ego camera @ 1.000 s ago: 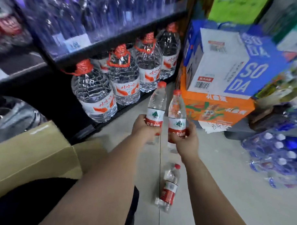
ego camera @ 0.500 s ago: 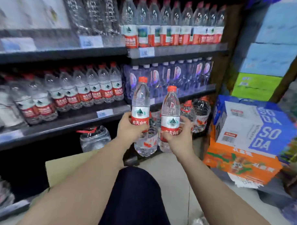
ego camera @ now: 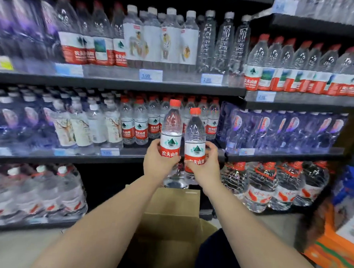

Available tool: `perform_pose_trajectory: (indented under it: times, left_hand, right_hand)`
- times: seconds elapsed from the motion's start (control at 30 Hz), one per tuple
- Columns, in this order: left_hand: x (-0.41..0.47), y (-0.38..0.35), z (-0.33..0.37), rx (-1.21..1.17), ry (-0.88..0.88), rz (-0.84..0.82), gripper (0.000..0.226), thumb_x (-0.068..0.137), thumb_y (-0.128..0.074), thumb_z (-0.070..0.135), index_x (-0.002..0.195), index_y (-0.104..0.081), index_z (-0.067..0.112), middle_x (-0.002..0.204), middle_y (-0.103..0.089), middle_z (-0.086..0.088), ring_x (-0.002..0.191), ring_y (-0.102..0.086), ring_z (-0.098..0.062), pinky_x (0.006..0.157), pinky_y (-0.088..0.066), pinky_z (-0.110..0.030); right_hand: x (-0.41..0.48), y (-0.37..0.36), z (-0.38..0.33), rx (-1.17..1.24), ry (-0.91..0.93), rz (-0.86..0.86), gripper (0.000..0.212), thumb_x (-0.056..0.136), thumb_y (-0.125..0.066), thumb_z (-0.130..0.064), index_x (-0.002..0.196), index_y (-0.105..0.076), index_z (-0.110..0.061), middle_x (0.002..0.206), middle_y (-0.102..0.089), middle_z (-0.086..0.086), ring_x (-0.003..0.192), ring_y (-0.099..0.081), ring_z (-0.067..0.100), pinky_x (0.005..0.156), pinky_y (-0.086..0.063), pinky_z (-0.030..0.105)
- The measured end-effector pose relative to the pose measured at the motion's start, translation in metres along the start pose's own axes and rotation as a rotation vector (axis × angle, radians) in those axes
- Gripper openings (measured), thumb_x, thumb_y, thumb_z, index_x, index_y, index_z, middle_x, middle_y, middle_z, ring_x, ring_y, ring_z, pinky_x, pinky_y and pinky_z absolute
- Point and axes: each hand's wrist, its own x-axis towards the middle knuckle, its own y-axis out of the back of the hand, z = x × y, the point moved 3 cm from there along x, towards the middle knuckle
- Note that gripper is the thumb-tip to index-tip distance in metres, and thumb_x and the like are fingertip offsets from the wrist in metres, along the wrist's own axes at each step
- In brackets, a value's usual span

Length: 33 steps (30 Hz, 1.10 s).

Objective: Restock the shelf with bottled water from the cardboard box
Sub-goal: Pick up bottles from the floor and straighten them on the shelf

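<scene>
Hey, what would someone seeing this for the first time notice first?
Two red-capped water bottles stand out at centre: the left bottle in the left hand, the right bottle in the right hand, held side by side before the middle shelf. An open cardboard box sits below the arms, with big jugs at lower right.

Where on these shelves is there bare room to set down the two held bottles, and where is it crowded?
Free: the front strip of the middle shelf before the red-label bottles, between the tree-print bottles and the blue pack. A dark gap on the bottom shelf, between the large jugs, looks open. The top shelf is crowded.
</scene>
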Motion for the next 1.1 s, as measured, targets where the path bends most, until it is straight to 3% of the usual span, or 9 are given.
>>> perform_pose_trajectory:
  times: [0.1, 0.23, 0.33, 0.43, 0.57, 0.73, 0.83, 1.0, 1.1]
  left_hand:
    - [0.021, 0.017, -0.023, 0.022, 0.046, 0.048, 0.065, 0.06, -0.086, 0.03, 0.113, -0.049, 0.03, 0.11, -0.065, 0.005, 0.099, -0.063, -0.015, 0.088, -0.054, -0.04]
    - [0.058, 0.028, -0.047, 0.022, 0.114, 0.062, 0.068, 0.063, -0.087, 0.026, 0.121, -0.051, 0.023, 0.114, -0.065, 0.003, 0.1, -0.062, -0.014, 0.088, -0.05, -0.033]
    - [0.083, 0.025, -0.058, 0.019, 0.122, 0.052, 0.072, 0.065, -0.087, 0.024, 0.127, -0.05, 0.021, 0.119, -0.061, 0.003, 0.104, -0.058, -0.013, 0.087, -0.045, -0.03]
    - [0.104, 0.01, -0.065, -0.007, 0.117, 0.039, 0.067, 0.065, -0.087, 0.021, 0.12, -0.05, 0.024, 0.113, -0.062, 0.006, 0.104, -0.06, -0.013, 0.086, -0.046, -0.029]
    - [0.13, -0.013, -0.064, -0.066, 0.071, 0.084, 0.055, 0.067, -0.085, 0.015, 0.11, -0.052, 0.027, 0.098, -0.061, 0.014, 0.097, -0.061, -0.009, 0.082, -0.044, -0.024]
    - [0.177, -0.034, -0.07, -0.064, 0.041, 0.086, 0.056, 0.067, -0.083, 0.02, 0.112, -0.053, 0.034, 0.102, -0.064, 0.019, 0.098, -0.062, -0.004, 0.087, -0.047, -0.025]
    - [0.196, -0.04, -0.082, -0.04, 0.048, 0.065, 0.057, 0.068, -0.082, 0.018, 0.117, -0.055, 0.031, 0.102, -0.065, 0.019, 0.1, -0.062, -0.005, 0.089, -0.048, -0.027]
    - [0.202, -0.039, -0.104, 0.052, 0.055, 0.038, 0.06, 0.069, -0.083, 0.013, 0.115, -0.053, 0.037, 0.094, -0.059, 0.027, 0.096, -0.058, 0.001, 0.083, -0.042, -0.019]
    - [0.207, -0.04, -0.108, 0.081, 0.08, 0.017, 0.066, 0.067, -0.086, 0.017, 0.123, -0.054, 0.03, 0.101, -0.059, 0.024, 0.094, -0.054, 0.003, 0.084, -0.041, -0.018]
  right_hand:
    - [0.014, -0.033, 0.006, 0.014, -0.024, -0.008, 0.074, 0.074, -0.079, -0.002, 0.129, -0.037, -0.027, 0.104, -0.05, -0.023, 0.092, -0.055, -0.005, 0.066, -0.044, 0.005]
    - [0.044, -0.061, 0.017, 0.028, -0.033, 0.013, 0.075, 0.075, -0.078, 0.002, 0.134, -0.038, -0.021, 0.103, -0.048, -0.024, 0.091, -0.053, -0.009, 0.066, -0.042, -0.003]
    - [0.074, -0.076, 0.021, 0.048, -0.028, -0.01, 0.081, 0.075, -0.079, 0.0, 0.138, -0.034, -0.025, 0.107, -0.049, -0.023, 0.099, -0.056, 0.0, 0.07, -0.044, 0.003]
    - [0.109, -0.089, 0.025, 0.055, 0.011, -0.027, 0.089, 0.074, -0.079, 0.001, 0.14, -0.029, -0.032, 0.116, -0.054, -0.019, 0.101, -0.057, -0.005, 0.082, -0.046, 0.007]
    - [0.151, -0.104, 0.039, -0.034, 0.078, -0.048, 0.082, 0.07, -0.083, -0.008, 0.138, -0.041, -0.028, 0.131, -0.056, -0.001, 0.118, -0.056, 0.012, 0.103, -0.046, 0.035]
    - [0.19, -0.12, 0.065, -0.055, 0.082, -0.128, 0.087, 0.07, -0.083, -0.007, 0.141, -0.033, -0.016, 0.138, -0.05, 0.006, 0.125, -0.053, 0.016, 0.106, -0.044, 0.041]
    - [0.202, -0.13, 0.084, -0.08, 0.06, -0.174, 0.09, 0.07, -0.084, -0.011, 0.141, -0.028, -0.017, 0.14, -0.046, 0.006, 0.126, -0.051, 0.017, 0.106, -0.045, 0.044]
    - [0.209, -0.14, 0.111, -0.102, 0.006, -0.225, 0.091, 0.073, -0.08, -0.006, 0.14, -0.021, -0.024, 0.14, -0.043, 0.005, 0.127, -0.049, 0.018, 0.109, -0.042, 0.044]
    - [0.216, -0.147, 0.114, -0.118, -0.013, -0.254, 0.093, 0.073, -0.081, -0.008, 0.14, -0.018, -0.025, 0.142, -0.041, 0.005, 0.129, -0.048, 0.019, 0.11, -0.04, 0.044]
